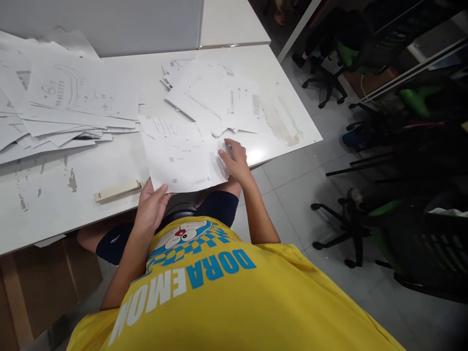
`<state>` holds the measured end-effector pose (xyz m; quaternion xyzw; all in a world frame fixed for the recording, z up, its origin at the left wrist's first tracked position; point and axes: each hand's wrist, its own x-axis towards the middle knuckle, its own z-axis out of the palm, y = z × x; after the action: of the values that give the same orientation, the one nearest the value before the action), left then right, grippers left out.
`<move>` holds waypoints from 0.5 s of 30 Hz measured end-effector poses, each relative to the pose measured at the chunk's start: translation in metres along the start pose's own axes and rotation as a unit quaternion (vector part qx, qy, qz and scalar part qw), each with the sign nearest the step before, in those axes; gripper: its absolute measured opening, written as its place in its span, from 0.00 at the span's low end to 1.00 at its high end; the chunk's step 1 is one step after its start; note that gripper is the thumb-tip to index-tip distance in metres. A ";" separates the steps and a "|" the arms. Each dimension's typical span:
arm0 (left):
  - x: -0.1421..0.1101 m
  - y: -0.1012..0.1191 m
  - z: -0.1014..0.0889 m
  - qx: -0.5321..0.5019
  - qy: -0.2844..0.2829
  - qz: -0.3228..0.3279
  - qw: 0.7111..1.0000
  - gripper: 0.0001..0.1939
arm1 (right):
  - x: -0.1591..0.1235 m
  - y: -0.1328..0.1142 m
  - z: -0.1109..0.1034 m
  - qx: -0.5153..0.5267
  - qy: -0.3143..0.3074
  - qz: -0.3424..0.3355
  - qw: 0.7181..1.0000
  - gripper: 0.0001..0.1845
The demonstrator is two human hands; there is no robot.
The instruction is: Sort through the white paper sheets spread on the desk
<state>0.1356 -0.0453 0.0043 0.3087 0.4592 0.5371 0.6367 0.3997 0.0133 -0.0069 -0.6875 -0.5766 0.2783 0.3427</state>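
A small stack of printed sheets (181, 158) lies at the near edge of the white table (91, 180). My left hand (151, 207) grips its near left corner, thumb on top. My right hand (236, 161) pinches the stack's right edge, fingers curled onto the paper. A cream stapler (117, 190) lies flat on the table just left of my left hand.
A wide heap of papers (54, 105) covers the far left of the table. A second loose pile (219, 97) sits at the far right. A grey partition (109, 24) backs the table. Office chairs (343, 229) stand on the tiled floor at right. A cardboard box (40, 287) is under the table.
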 end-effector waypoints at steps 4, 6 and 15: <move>-0.005 0.016 -0.001 -0.006 -0.029 0.007 1.000 0.24 | 0.010 -0.015 0.000 0.137 -0.060 -0.001 0.989 0.27; -0.007 0.027 0.000 -0.014 -0.030 0.023 0.999 0.25 | 0.014 -0.023 0.001 0.230 -0.116 -0.006 0.966 0.28; -0.009 0.063 -0.001 -0.018 0.001 0.088 0.996 0.27 | 0.008 -0.062 0.005 0.404 -0.214 -0.043 0.888 0.29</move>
<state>0.1090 -0.0398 0.0620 0.3361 0.4215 0.5997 0.5913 0.3598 0.0281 0.0393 -0.3875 -0.5028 0.6125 0.4710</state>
